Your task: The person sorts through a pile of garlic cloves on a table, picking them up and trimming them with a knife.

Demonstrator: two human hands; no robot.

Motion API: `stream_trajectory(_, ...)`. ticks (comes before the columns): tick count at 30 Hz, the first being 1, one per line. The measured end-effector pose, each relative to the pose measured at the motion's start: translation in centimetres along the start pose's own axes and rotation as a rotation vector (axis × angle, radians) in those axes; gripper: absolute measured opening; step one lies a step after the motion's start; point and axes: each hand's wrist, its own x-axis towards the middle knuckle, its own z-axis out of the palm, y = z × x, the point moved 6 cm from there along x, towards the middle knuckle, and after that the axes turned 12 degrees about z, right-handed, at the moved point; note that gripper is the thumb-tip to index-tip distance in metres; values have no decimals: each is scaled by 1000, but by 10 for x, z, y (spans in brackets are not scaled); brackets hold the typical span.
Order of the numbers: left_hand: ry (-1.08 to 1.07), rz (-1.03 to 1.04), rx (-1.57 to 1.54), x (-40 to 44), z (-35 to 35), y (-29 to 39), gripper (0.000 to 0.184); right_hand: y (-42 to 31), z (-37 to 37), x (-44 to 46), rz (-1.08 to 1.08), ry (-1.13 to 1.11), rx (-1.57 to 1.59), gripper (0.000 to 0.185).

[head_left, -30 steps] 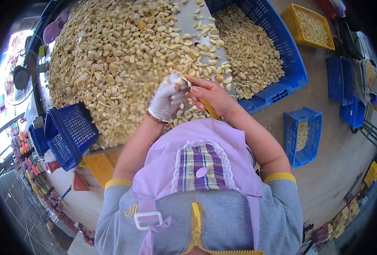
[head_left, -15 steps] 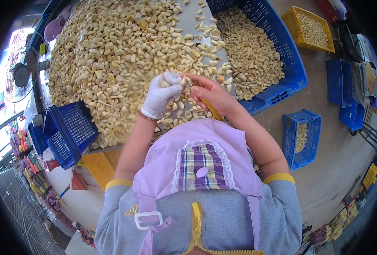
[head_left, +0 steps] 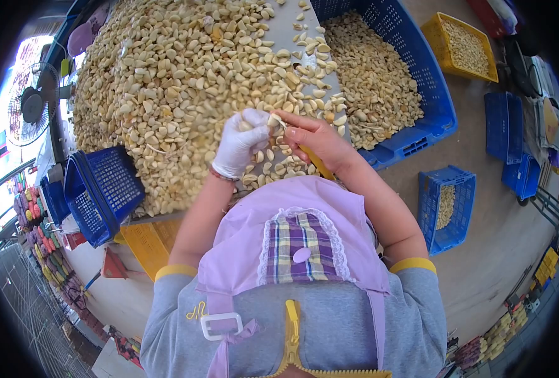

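Note:
My left hand (head_left: 240, 142), in a white glove, is closed with its fingertips pinching a pale clove (head_left: 273, 121). Bare and curled, my right hand (head_left: 314, 140) meets it at that clove and holds a knife by its yellow handle (head_left: 317, 162); a short piece of blade shows beside the clove. Both hands are over the near edge of a large heap of pale peeled cloves (head_left: 166, 88) on a metal table (head_left: 284, 25). Scattered cloves lie just under and to the right of the hands.
A large blue crate (head_left: 440, 120) of cloves adjoins the table on the right. Farther right are a yellow crate (head_left: 495, 70) and a smaller blue crate (head_left: 462, 211), both holding cloves. Blue baskets (head_left: 112, 183) hang at the left edge, near a fan (head_left: 34, 104).
My left hand has shifted slightly left and turned, its fingers now curled beside the right fingertips. My right hand has barely moved.

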Motion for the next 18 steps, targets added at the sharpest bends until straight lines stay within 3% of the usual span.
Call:
stream_trajectory(2, 17, 151, 283, 1, -2, 14, 15, -1, 0, 1, 11, 4, 16, 45)
stream_trajectory(5, 43, 88, 174, -2, -12, 3, 14, -1, 0, 3, 15, -4, 10, 44)
stream_trajectory(8, -13, -51, -127, -10, -2, -7, 14, -3, 1, 6, -20, 50, -89, 44)
stream_trajectory(12, 186, -37, -53, -4, -1, -2, 16, 2, -6, 8, -57, 123, -188, 43)
stream_trajectory(13, 147, -31, -106, -2, -1, 0, 16, 2, -8, 10, -67, 120, -185, 43)
stream_trajectory(18, -28, 94, -160, -5, -7, 19, 14, -5, -28, 6, -166, 115, 210, 43)
